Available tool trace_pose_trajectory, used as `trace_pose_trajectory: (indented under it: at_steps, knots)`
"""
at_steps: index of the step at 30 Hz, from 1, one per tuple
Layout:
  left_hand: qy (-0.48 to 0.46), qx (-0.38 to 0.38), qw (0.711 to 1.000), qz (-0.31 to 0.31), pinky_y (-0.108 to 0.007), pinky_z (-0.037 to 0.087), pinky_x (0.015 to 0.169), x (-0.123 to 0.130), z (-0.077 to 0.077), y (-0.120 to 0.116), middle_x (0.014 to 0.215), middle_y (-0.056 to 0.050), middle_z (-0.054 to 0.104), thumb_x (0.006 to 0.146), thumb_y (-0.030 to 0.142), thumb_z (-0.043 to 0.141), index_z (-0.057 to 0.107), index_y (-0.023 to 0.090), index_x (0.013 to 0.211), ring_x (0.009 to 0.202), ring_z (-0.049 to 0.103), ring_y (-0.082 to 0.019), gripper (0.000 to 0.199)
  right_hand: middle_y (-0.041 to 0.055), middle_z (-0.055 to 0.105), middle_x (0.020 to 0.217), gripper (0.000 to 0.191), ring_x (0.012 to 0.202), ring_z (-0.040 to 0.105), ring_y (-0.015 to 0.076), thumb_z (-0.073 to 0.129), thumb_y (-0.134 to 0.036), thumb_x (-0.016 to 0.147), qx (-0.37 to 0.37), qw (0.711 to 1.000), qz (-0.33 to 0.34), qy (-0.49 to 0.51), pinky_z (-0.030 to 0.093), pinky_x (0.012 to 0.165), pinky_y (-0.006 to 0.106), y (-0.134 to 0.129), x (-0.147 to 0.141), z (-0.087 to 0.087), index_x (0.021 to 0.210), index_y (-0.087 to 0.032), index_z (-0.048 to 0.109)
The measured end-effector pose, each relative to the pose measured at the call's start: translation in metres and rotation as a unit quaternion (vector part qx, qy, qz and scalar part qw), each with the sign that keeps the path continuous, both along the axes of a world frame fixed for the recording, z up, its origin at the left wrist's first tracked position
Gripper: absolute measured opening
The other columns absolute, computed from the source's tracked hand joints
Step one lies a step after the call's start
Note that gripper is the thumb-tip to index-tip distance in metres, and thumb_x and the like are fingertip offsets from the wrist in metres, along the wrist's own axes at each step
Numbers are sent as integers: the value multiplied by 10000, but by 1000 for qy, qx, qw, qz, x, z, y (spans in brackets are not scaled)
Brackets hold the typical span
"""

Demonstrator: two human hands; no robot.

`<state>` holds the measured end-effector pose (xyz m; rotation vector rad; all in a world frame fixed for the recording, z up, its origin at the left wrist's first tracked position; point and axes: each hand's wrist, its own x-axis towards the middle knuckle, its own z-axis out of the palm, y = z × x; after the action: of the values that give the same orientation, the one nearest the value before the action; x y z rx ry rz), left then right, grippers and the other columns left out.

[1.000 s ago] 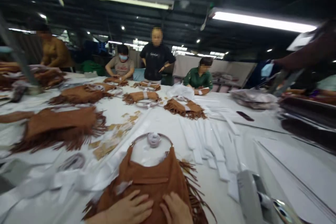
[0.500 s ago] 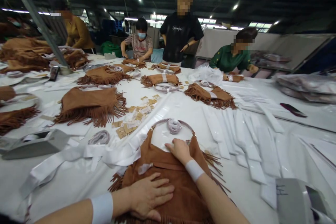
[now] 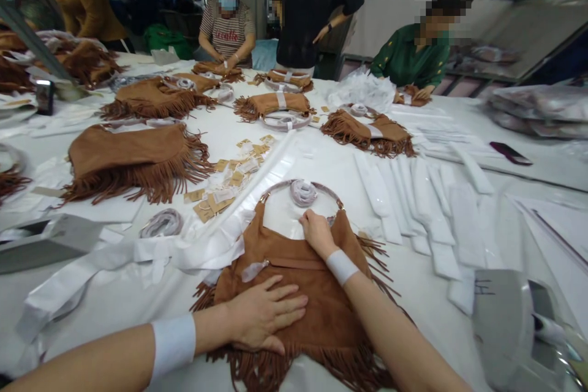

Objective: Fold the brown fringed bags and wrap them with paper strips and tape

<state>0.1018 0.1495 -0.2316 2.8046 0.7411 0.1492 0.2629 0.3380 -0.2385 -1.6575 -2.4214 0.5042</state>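
A white worktop (image 3: pixel 427 288) carried all these things; on its near side, well apart from the far edge, lay a brown fringed bag (image 3: pixel 331 312), flat, with its handle (image 3: pixel 280 187) turned toward that far edge and its fringe (image 3: pixel 255 373) spread at the sides and toward the near edge; a second bag (image 3: pixel 128 150) lay to the left and closer to the far edge; white strips (image 3: pixel 441 220) lay to the right of the handle.

The left hand (image 3: pixel 264 315) rested palm down on the front of the brown bag, its fingers spread; the right hand (image 3: pixel 319 233) was at the upper edge of the bag, its fingers curled, and I could not tell whether they pinched the edge or only touched it; a wrapped coil (image 3: pixel 303 193) lay inside the loop of the handle, just beyond the right hand.

In my judgement, the step in hand was the flattening and arranging of the bag; a next move at the upper edge would have called for light right fingers, an even pressure from the left palm, and care that the fringe did not fold under.
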Motion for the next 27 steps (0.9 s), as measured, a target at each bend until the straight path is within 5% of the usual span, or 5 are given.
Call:
trace_pose_trajectory:
  at_steps: [6, 11, 16, 21, 27]
  knots:
    - [2, -33, 999, -28, -515, 189, 1148, -6, -5, 10, 1538, -90, 294, 953, 555, 320, 227, 170, 1486, 1426, 216, -283, 664, 127, 659, 1093, 298, 1009, 591, 204, 463, -268, 925, 22, 996, 41, 71, 422, 898, 315, -19, 30, 31, 1176, -143, 565]
    - [0, -54, 998, -33, -493, 150, 1157, -8, -1, 12, 1539, -88, 295, 952, 542, 331, 203, 208, 1495, 1426, 224, -276, 650, 64, 682, 869, 283, 828, 614, 196, 426, -379, 942, -17, 979, 150, 134, 479, 770, 335, -160, 99, 50, 972, -237, 668]
    - [10, -55, 998, 38, -603, 51, 1134, 8, 9, -9, 1529, -130, 306, 882, 704, 299, 190, 165, 1493, 1425, 196, -329, 822, 23, 616, 652, 322, 593, 587, 172, 521, -503, 874, -53, 993, -15, 104, 439, 558, 291, -276, 97, 18, 800, -219, 653]
    - [38, -8, 993, 115, -642, 93, 1109, 24, -2, -34, 1557, -156, 220, 891, 625, 360, 194, 123, 1486, 1429, 129, -375, 796, 50, 621, 732, 300, 679, 619, 200, 469, -450, 905, 24, 995, -55, 78, 456, 611, 301, -296, 68, -12, 760, -221, 597]
    - [60, 2, 993, 105, -599, 177, 1107, 22, -14, -35, 1577, -127, 164, 875, 429, 430, 183, 128, 1487, 1434, 117, -356, 725, 34, 610, 649, 365, 604, 609, 183, 361, -422, 950, 14, 989, -56, 133, 419, 556, 279, -297, 81, -16, 687, -226, 521]
